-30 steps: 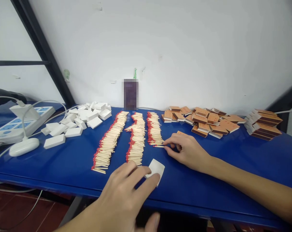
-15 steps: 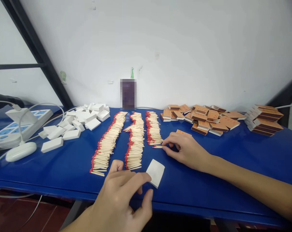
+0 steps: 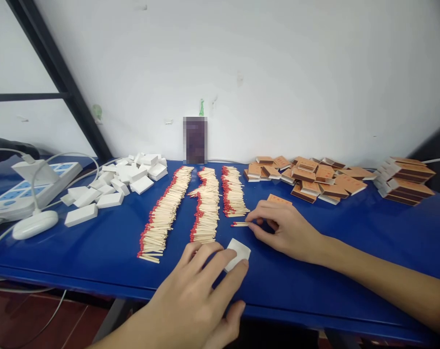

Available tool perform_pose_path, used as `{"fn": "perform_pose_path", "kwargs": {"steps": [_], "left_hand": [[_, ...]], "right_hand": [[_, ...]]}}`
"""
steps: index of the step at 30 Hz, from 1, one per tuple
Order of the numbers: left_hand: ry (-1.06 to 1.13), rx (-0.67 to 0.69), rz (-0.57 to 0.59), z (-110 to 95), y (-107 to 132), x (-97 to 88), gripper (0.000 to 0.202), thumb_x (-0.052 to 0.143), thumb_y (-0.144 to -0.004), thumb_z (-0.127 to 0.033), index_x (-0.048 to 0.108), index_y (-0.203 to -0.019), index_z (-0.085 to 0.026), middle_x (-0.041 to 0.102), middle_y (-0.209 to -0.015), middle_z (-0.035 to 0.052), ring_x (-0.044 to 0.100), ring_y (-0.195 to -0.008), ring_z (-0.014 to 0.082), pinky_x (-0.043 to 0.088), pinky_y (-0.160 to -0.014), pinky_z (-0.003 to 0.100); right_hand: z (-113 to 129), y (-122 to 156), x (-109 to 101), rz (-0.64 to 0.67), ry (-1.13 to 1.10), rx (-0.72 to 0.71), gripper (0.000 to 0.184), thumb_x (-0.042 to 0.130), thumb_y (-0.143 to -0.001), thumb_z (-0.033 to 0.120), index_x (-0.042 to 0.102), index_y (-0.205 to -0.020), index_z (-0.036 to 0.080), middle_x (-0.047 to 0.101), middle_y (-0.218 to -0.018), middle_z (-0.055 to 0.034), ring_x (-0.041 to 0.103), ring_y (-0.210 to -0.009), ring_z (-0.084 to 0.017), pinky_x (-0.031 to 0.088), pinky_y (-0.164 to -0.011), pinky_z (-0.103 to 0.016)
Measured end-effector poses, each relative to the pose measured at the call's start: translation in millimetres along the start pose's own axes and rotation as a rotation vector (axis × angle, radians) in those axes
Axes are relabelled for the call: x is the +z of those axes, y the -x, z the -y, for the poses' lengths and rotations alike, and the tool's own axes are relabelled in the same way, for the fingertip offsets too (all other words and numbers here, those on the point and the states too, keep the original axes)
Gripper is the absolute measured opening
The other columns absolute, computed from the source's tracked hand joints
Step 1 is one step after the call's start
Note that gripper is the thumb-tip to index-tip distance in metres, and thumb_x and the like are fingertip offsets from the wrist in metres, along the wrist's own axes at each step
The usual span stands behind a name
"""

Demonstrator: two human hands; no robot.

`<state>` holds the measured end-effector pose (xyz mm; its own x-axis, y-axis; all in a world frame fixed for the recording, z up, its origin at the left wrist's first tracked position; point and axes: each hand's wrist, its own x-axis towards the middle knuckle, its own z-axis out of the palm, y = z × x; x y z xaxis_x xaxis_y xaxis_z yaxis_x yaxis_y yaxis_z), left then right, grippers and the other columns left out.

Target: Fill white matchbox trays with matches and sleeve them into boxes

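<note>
Red-tipped matches [image 3: 240, 224], level, heads leftward, just beyond a small white box [image 3: 241, 248].

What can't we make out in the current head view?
All head view:
- White box: part hidden by the left hand.
- Pinched matches: ends hidden by the right hand; too small to count.
- Single orange box: near part hidden by the right hand.
- Dark rectangle: pixelated.
- Power strip: cut off by left edge.

Remotely, I'm seeing the table [image 3: 96, 247] shining, glossy, smooth. Matchsticks [image 3: 161, 213] are showing matt wood. Box [image 3: 237, 254] near front edge and matchboxes [image 3: 316, 174] along back edge are looking like matt card; power strip [image 3: 18, 194], left, smooth plastic.
</note>
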<state>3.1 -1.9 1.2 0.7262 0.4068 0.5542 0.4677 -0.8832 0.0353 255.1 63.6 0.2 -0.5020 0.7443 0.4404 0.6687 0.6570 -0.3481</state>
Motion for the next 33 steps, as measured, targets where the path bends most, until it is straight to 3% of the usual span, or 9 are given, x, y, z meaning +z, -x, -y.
{"fn": "perform_pose_path", "kwargs": {"steps": [5, 9, 15, 23, 28, 33], "left_hand": [[-0.014, 0.03, -0.011, 0.4, 3.0, 5.1, 0.029, 0.054, -0.091, -0.017, 0.064, -0.117, -0.01, 0.068, -0.111, 0.0119, 0.061, -0.106, 0.0285, 0.049, -0.091, 0.046], [-0.032, 0.052, 0.01, 1.2, 5.0, 5.4, 0.035, 0.051, -0.092, -0.016, 0.061, -0.125, -0.011, 0.067, -0.114, 0.0122, 0.059, -0.117, 0.0279, 0.047, -0.099, 0.045], [-0.062, 0.07, 0.038, 2.2, 3.0, 3.5, 0.034, 0.053, -0.091, -0.018, 0.062, -0.124, -0.012, 0.06, -0.125, 0.0164, 0.052, -0.123, 0.0324, 0.045, -0.103, 0.051], [-0.047, 0.04, 0.063, 1.2, 2.0, 4.6, 0.033, 0.054, -0.091, -0.02, 0.063, -0.121, -0.012, 0.061, -0.105, 0.0148, 0.058, -0.103, 0.03, 0.051, -0.093, 0.051], [-0.005, 0.038, 0.039, 1.5, 3.0, 5.2, 0.034, 0.053, -0.088, -0.014, 0.063, -0.12, -0.011, 0.062, -0.111, 0.0157, 0.058, -0.108, 0.0295, 0.055, -0.092, 0.044], [-0.003, 0.056, 0.047, 2.0, 4.3, 4.8, 0.039, 0.051, -0.082, -0.009, 0.063, -0.118, -0.011, 0.061, -0.119, 0.0165, 0.058, -0.115, 0.03, 0.053, -0.098, 0.045]], "right_hand": [[1.7, 1.1, -0.9, 0.045, -0.026, -0.075, 0.022, 0.054, -0.093, 0.02, 0.075, -0.101, 0.02, 0.062, -0.079, -0.0033, 0.054, -0.061, -0.011, 0.041, -0.054, -0.024], [4.3, 0.3, -2.4, 0.066, -0.013, -0.081, 0.029, 0.053, -0.094, 0.02, 0.075, -0.112, 0.024, 0.063, -0.081, -0.0036, 0.057, -0.065, -0.012, 0.043, -0.056, -0.023], [1.9, 3.0, -1.0, 0.065, -0.021, -0.099, 0.027, 0.053, -0.095, 0.022, 0.077, -0.109, 0.023, 0.063, -0.083, -0.0043, 0.057, -0.067, -0.012, 0.044, -0.057, -0.023], [1.1, 3.7, -0.3, 0.028, -0.036, -0.092, 0.024, 0.055, -0.093, 0.019, 0.077, -0.103, 0.019, 0.063, -0.083, -0.0048, 0.057, -0.066, -0.012, 0.043, -0.056, -0.024], [0.1, 1.7, 2.3, 0.014, 0.003, -0.018, 0.023, 0.056, -0.093, 0.021, 0.074, -0.106, 0.019, 0.06, -0.079, -0.0034, 0.054, -0.062, -0.012, 0.042, -0.055, -0.024], [-0.9, -2.1, 3.7, 0.015, -0.02, 0.049, 0.016, 0.059, -0.089, 0.022, 0.074, -0.092, 0.018, 0.061, -0.078, -0.0031, 0.051, -0.059, -0.011, 0.041, -0.054, -0.024]]}}
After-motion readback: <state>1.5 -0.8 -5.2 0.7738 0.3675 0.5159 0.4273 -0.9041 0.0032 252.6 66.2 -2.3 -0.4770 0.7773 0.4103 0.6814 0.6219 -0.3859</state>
